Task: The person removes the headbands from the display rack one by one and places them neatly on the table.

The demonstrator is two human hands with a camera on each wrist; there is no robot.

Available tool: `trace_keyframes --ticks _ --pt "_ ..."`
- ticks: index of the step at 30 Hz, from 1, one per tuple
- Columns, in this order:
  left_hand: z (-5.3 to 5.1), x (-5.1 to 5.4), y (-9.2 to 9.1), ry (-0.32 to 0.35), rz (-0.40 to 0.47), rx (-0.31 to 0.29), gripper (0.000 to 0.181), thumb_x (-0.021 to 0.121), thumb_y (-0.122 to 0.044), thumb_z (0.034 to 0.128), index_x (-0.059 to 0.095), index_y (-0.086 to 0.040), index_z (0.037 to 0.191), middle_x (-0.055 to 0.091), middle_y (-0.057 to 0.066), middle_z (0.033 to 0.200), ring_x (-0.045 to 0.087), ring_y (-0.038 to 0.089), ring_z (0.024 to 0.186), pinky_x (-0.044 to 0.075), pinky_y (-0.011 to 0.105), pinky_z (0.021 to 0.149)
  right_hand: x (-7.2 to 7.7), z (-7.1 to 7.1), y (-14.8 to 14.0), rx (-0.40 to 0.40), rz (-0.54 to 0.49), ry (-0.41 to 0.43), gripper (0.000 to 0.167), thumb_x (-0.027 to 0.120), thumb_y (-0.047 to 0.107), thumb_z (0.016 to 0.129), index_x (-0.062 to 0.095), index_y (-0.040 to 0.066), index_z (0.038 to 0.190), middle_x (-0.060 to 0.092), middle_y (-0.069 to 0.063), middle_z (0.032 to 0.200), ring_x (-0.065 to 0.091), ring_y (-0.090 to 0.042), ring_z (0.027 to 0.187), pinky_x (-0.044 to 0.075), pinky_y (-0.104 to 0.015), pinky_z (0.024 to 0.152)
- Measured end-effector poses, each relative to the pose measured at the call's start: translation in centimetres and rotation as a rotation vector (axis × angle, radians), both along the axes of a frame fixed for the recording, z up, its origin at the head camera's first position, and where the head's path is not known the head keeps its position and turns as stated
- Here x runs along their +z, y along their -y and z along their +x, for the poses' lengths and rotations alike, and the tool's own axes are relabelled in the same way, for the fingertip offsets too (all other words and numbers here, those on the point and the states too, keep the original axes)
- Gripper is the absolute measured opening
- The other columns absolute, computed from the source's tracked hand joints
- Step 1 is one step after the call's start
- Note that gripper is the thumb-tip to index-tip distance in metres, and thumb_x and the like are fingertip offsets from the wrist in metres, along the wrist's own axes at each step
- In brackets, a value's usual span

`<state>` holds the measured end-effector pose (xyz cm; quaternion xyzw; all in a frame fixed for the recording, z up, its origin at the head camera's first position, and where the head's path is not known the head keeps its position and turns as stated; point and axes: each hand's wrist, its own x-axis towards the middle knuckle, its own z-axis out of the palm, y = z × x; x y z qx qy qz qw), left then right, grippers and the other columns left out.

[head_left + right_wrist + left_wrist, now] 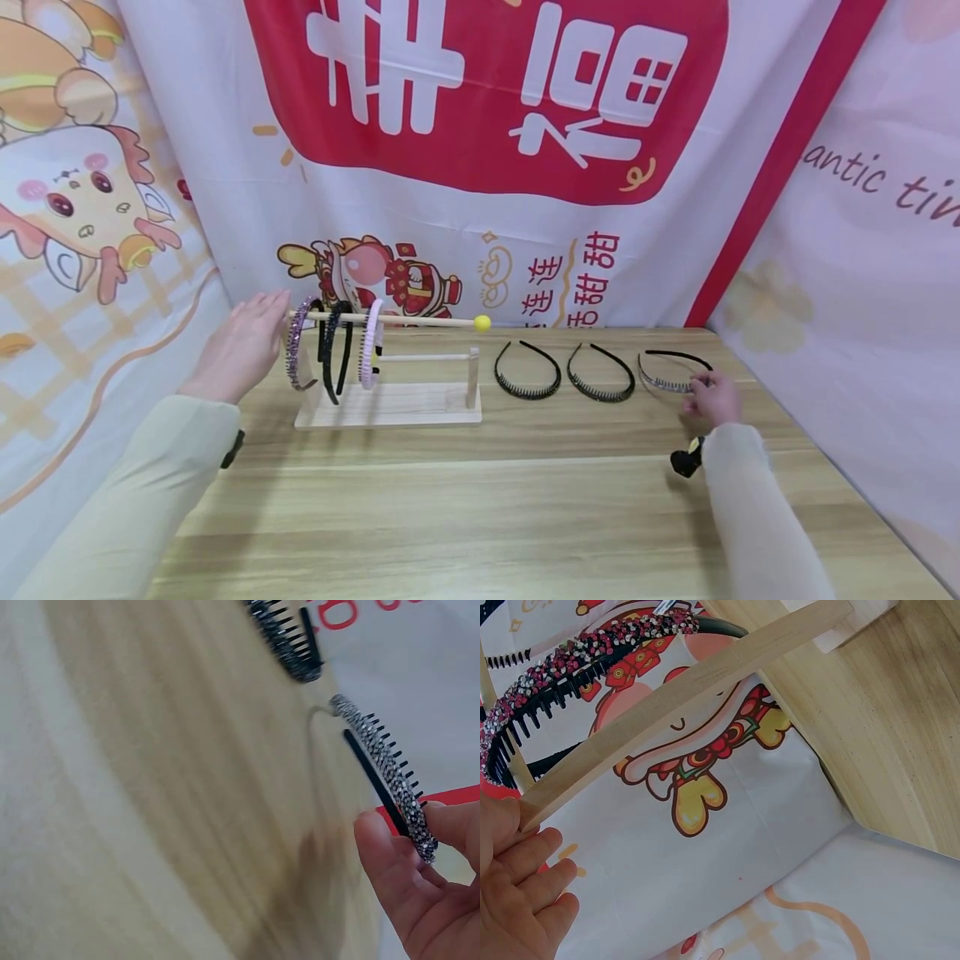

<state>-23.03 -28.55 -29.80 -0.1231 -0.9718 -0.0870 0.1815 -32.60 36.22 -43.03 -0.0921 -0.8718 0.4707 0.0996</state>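
A wooden rack (472, 385) on the table bears three headbands on its upper rod: a purple glittery one (295, 346), a black one (327, 354) and a pale pink one (367, 346). My left hand (242, 343) is at the rack's left end; in the left wrist view that hand (517, 889) has thumb and fingers at the tip of the wooden upright (682, 697), beside the glittery headband (562, 667). On the right, my right hand (716, 398) pinches a silver-and-black toothed headband (663, 384) by one side, seen closely in the right wrist view (386, 761).
Two dark toothed headbands (528, 392) (602, 395) lie on the wooden table (465, 517) between the rack and my right hand. A printed white and red cloth (480, 175) hangs behind, with patterned cloths at both sides. The rack's upper rod ends in a yellow ball (482, 322).
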Motion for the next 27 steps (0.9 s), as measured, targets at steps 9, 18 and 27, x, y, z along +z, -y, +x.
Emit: trace_keyframes --ticks 9,18,27 --pt "-0.2 -0.1 0.1 -0.011 -0.001 -0.011 0.045 0.038 -0.008 0.098 0.027 0.013 0.136 0.028 0.034 0.137 0.024 0.049 0.126 0.008 0.049 0.111 -0.6 0.3 0.4 0.089 0.099 0.111 0.021 0.04 0.005 0.093 0.049 -0.012 0.102 0.055 -0.019 0.075 0.06 -0.017 0.047 0.054 -0.028 0.046" --pt "-0.3 -0.1 0.1 0.006 0.004 -0.01 0.046 0.038 -0.01 0.0986 0.025 0.011 0.138 0.026 0.033 0.139 0.022 0.048 0.128 0.007 0.049 0.111 -1.7 -0.3 0.0 0.072 0.097 0.134 0.018 0.041 0.004 0.093 0.049 -0.011 0.099 0.055 -0.01 0.064 0.057 -0.012 0.044 0.054 -0.027 0.044" --pt "-0.3 -0.1 0.1 -0.002 0.009 -0.011 0.045 0.037 -0.01 0.099 0.026 0.012 0.137 0.027 0.033 0.138 0.023 0.049 0.127 0.007 0.048 0.111 -2.0 -0.5 0.0 0.055 0.027 0.13 0.026 0.044 0.005 0.093 0.049 -0.013 0.112 0.057 -0.009 0.067 0.058 -0.013 0.046 0.055 -0.028 0.046"
